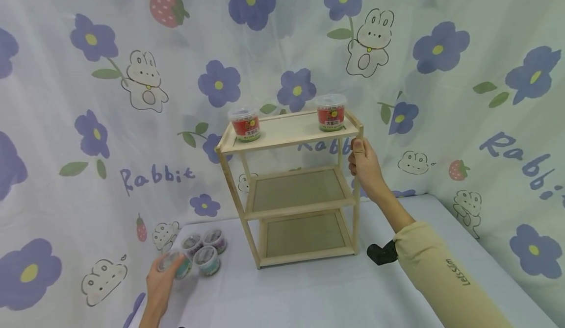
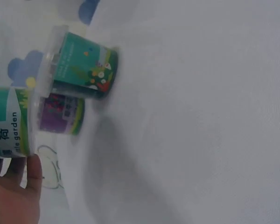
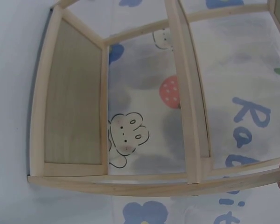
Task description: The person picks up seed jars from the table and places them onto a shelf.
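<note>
My left hand (image 1: 160, 284) holds a small plastic cup with a green label (image 2: 8, 122) and a clear lid, at the left of the table. Right beside it stand a teal-labelled cup (image 1: 207, 261), a purple-labelled cup (image 1: 215, 240) and one more lidded cup (image 1: 192, 243). With its fingers curled round the right post, my right hand (image 1: 366, 164) grips a three-tier wooden shelf (image 1: 300, 203) near the top. Two red-labelled cups with clear lids sit on the top board, one red cup (image 1: 245, 124) at the left end and another red cup (image 1: 331, 113) at the right.
The shelf's middle and bottom boards (image 1: 304, 235) bear nothing. A black object (image 1: 382, 253) lies on the white-covered table (image 1: 309, 293), right of the shelf and partly behind the sleeve. A curtain (image 1: 282, 38) printed with flowers and rabbits hangs close behind.
</note>
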Demonstrator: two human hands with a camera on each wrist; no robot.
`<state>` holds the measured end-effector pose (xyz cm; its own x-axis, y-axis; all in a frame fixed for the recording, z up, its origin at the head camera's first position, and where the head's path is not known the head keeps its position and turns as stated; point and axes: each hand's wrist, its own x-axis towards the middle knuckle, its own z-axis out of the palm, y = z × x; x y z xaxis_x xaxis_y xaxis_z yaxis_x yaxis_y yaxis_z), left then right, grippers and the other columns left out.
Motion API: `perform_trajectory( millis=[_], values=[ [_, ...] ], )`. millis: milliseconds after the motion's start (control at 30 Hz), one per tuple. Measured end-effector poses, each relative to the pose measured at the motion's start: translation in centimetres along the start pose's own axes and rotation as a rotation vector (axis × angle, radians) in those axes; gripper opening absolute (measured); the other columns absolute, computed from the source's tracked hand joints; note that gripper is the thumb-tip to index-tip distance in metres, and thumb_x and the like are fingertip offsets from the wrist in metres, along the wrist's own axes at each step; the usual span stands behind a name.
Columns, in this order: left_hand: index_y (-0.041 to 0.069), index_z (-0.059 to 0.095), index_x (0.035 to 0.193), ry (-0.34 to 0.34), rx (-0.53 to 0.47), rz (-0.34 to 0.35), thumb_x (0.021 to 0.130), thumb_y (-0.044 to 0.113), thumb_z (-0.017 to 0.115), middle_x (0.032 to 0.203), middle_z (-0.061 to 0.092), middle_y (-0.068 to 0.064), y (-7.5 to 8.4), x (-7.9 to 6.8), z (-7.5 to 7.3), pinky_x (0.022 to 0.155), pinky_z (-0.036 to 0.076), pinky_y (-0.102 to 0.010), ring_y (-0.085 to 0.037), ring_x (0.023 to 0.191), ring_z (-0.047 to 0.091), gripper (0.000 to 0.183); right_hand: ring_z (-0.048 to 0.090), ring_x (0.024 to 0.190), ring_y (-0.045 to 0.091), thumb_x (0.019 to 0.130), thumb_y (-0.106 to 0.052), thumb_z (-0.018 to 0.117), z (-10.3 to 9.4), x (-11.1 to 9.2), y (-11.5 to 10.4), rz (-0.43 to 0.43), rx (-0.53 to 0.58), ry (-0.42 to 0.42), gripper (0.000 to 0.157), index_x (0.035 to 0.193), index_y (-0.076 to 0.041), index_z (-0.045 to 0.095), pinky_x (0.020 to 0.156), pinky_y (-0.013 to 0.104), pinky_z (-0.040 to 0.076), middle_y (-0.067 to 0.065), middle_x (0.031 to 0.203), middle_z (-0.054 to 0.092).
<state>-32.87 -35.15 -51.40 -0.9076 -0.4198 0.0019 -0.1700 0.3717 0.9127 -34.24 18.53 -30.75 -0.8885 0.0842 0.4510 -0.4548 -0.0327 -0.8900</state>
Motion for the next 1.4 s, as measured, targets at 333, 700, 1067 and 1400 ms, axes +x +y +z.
perform_trajectory(
  millis=[333, 700, 1067, 1400],
  values=[
    [0.006, 0.015, 0.158, -0.038, 0.039, 0.037, 0.091, 0.059, 0.061, 0.153, 0.022, -0.036, 1.9, -0.6, -0.4, 0.111, 0.022, -0.067, -0.052, 0.139, 0.025, 0.097, 0.029, 0.051, 0.007, 0.108, -0.031, 0.026, 0.1, -0.6, -0.9, -0.001, 0.005, 0.000, 0.026, 0.092, -0.013, 0.036, 0.051, 0.021, 0.027, -0.005, 0.060, 0.029],
    [0.003, 0.018, 0.156, -0.118, 0.110, 0.100, 0.091, 0.053, 0.066, 0.154, 0.020, -0.036, 3.3, -2.4, 0.5, 0.111, 0.022, -0.068, -0.054, 0.141, 0.020, 0.095, 0.028, 0.051, 0.007, 0.108, -0.030, 0.025, -0.4, 0.4, 1.2, -0.024, -0.001, 0.004, 0.026, 0.092, -0.014, 0.036, 0.051, 0.021, 0.027, -0.005, 0.060, 0.029],
    [-0.001, 0.018, 0.155, -0.183, 0.137, 0.096, 0.089, 0.055, 0.066, 0.154, 0.020, -0.035, 2.9, -4.5, 3.1, 0.110, 0.028, -0.065, -0.053, 0.141, 0.022, 0.099, 0.027, 0.050, 0.007, 0.108, -0.031, 0.026, -0.4, 0.4, 1.1, -0.036, 0.012, 0.002, 0.026, 0.092, -0.014, 0.038, 0.050, 0.021, 0.026, -0.006, 0.059, 0.028],
    [0.005, 0.034, 0.149, -0.210, 0.090, 0.186, 0.087, 0.046, 0.072, 0.147, 0.037, -0.032, 3.5, -6.6, 5.9, 0.107, 0.033, -0.065, -0.051, 0.134, 0.038, 0.084, 0.028, 0.050, 0.007, 0.109, -0.027, 0.025, 0.0, -0.2, -0.2, -0.025, -0.001, -0.003, 0.025, 0.092, -0.014, 0.037, 0.051, 0.021, 0.026, -0.005, 0.060, 0.028]
  ],
)
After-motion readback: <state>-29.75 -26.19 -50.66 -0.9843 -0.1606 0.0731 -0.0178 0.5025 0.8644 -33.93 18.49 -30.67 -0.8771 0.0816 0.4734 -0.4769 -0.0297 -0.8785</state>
